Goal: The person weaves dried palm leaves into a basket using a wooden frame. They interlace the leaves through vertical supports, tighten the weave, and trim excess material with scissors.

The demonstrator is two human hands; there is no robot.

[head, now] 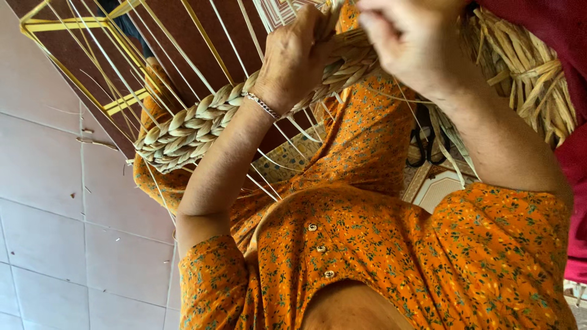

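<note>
A thick braided straw band [195,125] runs from the lower left up to both hands, woven across thin pale upright strands [177,49]. My left hand [293,55], with a thin bracelet on its wrist, is closed around the braid's upper part. My right hand [409,43] sits just right of it at the top edge, fingers pinched on the straw strands at the braid's working end. Both forearms reach up from the orange flowered dress [379,256] that fills the lower frame.
A yellow frame [61,24] holds the strands over a brown surface at the upper left. A bundle of loose straw [526,67] lies at the right beside red cloth [575,159]. Black scissors [428,143] rest on a patterned mat. Pale floor tiles [61,214] cover the left.
</note>
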